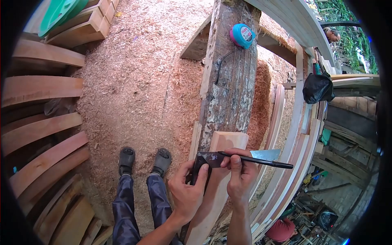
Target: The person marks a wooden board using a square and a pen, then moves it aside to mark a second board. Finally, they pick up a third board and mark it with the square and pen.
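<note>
My left hand (188, 188) is closed around the dark stock of a try square (201, 159), held against the side of a pale wooden beam (209, 204). The square's metal blade (267, 154) reaches across the beam to the right. In my right hand (241, 175) is a black pen (271, 163), pinched between thumb and fingers and lying along the blade. My right fingers are also close to the blade; whether they touch it is unclear. The beam lies on a worn, paint-marked bench (228, 98). A blue and pink tape measure (242, 36) sits farther up the bench.
Curved wooden pieces (45, 92) are stacked at the left. Long boards (290, 171) run along the right, with a black plastic bag (317, 88) above them. Wood shavings (134, 94) cover the floor. One person (281, 230) is at the lower right, another (332, 36) at the upper right.
</note>
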Demonstrator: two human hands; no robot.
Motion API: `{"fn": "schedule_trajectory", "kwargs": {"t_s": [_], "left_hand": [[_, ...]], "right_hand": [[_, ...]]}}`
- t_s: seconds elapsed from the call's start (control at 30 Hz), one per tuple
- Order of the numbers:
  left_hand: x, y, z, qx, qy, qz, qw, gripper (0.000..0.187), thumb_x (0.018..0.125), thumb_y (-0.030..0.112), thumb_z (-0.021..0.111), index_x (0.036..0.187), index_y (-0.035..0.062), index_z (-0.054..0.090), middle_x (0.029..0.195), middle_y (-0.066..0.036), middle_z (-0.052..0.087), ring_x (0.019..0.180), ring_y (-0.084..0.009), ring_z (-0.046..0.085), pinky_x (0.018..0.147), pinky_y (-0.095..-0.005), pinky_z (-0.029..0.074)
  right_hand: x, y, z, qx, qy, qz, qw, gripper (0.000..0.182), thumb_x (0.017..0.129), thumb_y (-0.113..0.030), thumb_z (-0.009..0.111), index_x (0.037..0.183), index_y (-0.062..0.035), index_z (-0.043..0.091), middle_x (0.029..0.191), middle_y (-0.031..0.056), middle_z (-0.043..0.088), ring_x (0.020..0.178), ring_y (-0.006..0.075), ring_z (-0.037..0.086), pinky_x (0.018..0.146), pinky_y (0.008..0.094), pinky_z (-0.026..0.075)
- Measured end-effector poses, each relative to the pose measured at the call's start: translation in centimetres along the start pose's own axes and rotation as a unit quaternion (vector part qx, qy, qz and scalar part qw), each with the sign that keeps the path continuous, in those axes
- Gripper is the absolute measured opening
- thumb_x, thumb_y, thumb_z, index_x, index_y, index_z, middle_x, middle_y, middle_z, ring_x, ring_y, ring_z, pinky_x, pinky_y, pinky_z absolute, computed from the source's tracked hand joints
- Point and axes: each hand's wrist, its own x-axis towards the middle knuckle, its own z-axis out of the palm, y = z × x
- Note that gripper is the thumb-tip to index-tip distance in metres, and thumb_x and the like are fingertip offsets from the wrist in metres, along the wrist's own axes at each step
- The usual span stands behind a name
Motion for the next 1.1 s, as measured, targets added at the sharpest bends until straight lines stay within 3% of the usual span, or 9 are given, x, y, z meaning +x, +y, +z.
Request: {"fn": "schedule_trajectory", "kwargs": {"t_s": [0.7, 1.03, 1.1], "left_hand": [[-0.1, -0.3, 0.1, -0.001, 0.004, 0.003, 1.000, 0.022, 0.087, 0.012, 0.069, 0.102, -0.0041, 0.065, 0.079, -0.006, 0.069, 0.066, -0.0040, 0.058, 0.051, -0.0195, 0.045], [-0.2, 0.1, 0.0, 0.005, 0.004, -0.027, 1.000, 0.026, 0.087, 0.014, 0.069, 0.103, -0.0059, 0.064, 0.082, -0.007, 0.069, 0.068, -0.0054, 0.059, 0.054, -0.0197, 0.046], [-0.3, 0.6, 0.0, 0.007, -0.004, -0.043, 0.999, 0.021, 0.089, 0.011, 0.067, 0.102, -0.0049, 0.063, 0.087, -0.004, 0.066, 0.076, -0.0056, 0.059, 0.067, -0.0191, 0.047]], "right_hand": [[0.1, 0.4, -0.1, -0.037, -0.001, -0.013, 0.999, 0.016, 0.096, -0.012, 0.055, 0.100, 0.0004, 0.063, 0.074, 0.0067, 0.060, 0.069, 0.0136, 0.058, 0.067, 0.0263, 0.046], [0.1, 1.7, -4.1, -0.080, 0.038, -0.034, 0.995, 0.018, 0.098, -0.015, 0.053, 0.099, 0.0009, 0.062, 0.074, 0.0054, 0.057, 0.070, 0.0117, 0.056, 0.066, 0.0246, 0.044], [0.2, 2.1, -5.0, -0.079, 0.037, -0.029, 0.996, 0.020, 0.099, -0.016, 0.052, 0.099, 0.0017, 0.061, 0.078, 0.0045, 0.056, 0.072, 0.0103, 0.055, 0.067, 0.0229, 0.043]]}}
